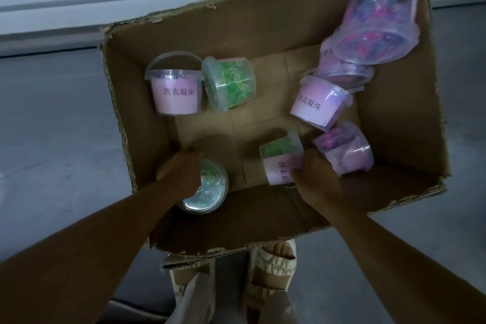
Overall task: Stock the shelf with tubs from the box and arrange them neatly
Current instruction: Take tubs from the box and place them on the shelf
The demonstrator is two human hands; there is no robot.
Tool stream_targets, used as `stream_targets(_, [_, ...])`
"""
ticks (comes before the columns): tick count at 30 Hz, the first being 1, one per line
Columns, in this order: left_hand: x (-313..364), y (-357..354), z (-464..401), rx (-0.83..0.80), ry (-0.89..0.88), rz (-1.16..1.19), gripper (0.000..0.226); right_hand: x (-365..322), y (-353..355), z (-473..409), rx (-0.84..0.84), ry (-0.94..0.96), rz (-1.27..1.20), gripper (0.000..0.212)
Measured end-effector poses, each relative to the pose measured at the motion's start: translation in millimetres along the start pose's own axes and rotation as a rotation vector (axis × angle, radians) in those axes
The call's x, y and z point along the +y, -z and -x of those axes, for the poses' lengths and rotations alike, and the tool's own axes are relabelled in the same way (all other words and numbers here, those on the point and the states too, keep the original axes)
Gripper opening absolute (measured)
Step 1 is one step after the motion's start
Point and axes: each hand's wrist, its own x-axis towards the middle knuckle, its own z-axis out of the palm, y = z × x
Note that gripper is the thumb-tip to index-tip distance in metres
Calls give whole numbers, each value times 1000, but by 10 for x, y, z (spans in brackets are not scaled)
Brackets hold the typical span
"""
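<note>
- Tubs lie scattered in the box (263,221): two by its left wall, several piled at the far right corner, two near the front.
- Left hand (188,173) curls over a green tub (210,192) at the front left; grasp not clearly closed.
- Right hand (315,179) wraps a labelled tub (280,158) lying on its side.
- Clear plastic, likely light, smooth, slightly flexible; lids may pop. Best held around the body or by the bail handle.

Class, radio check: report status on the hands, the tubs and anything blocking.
Left hand on a green tub in the box. Right hand gripping a labelled tub. Loose tubs remain; nothing blocking.
</note>
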Motion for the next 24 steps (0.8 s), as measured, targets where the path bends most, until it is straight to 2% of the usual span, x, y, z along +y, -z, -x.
stream_targets(3, [-10,-18,-68,44,-34,-48,42,-5,-24,-85,118,100,54,33])
stream_targets(9, [-31,154,-143,45,-55,157,24,-257,44,-127,263,404,129,32])
stream_targets(14, [88,255,-203,207,10,191,25,-347,67,-143,271,592,347,30])
stream_targets(17, [128,264,-224,255,116,335,28,-282,0,-119,171,533,303,35])
stream_targets(19, [124,248,-235,213,204,409,30,-233,-17,-112,106,443,197,35])
stream_targets(22, [101,210,-223,155,280,474,33,-164,-42,-110,105,311,79,29])
stream_targets(24, [89,184,-203,162,289,490,32,-135,-62,-99,96,203,4,43])
